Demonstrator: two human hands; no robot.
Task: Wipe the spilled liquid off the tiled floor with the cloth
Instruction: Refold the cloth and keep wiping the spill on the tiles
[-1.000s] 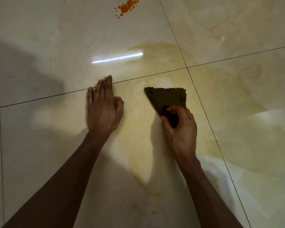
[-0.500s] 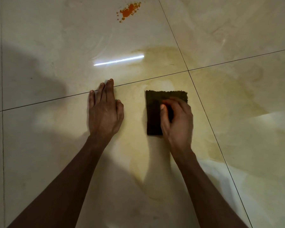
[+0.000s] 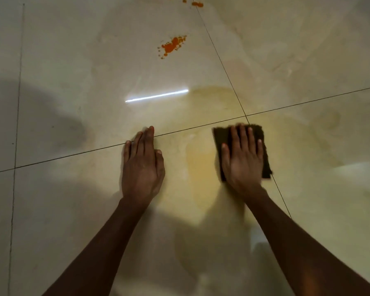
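Observation:
A dark brown cloth [image 3: 265, 146] lies flat on the cream tiled floor [image 3: 73, 210], just below where two grout lines cross. My right hand [image 3: 242, 159] presses on it with straight, spread fingers and covers most of it. My left hand [image 3: 143, 165] rests flat on the floor to the left, fingertips on the grout line. A yellowish wet smear [image 3: 201, 165] spreads between my two hands and around the cloth. Farther away sits an orange splatter [image 3: 171, 47], with more orange drops [image 3: 197, 4] at the top edge.
Dark grout lines [image 3: 73, 155] divide the large glossy tiles. A bright reflected strip of light [image 3: 156, 96] shines beyond my left hand. Shadows darken the left side and the area under my arms.
My right hand let go of its pinch on the cloth, spread it out flat and now presses it with an open palm. The view tilted up, showing more floor ahead. My left hand stayed put.

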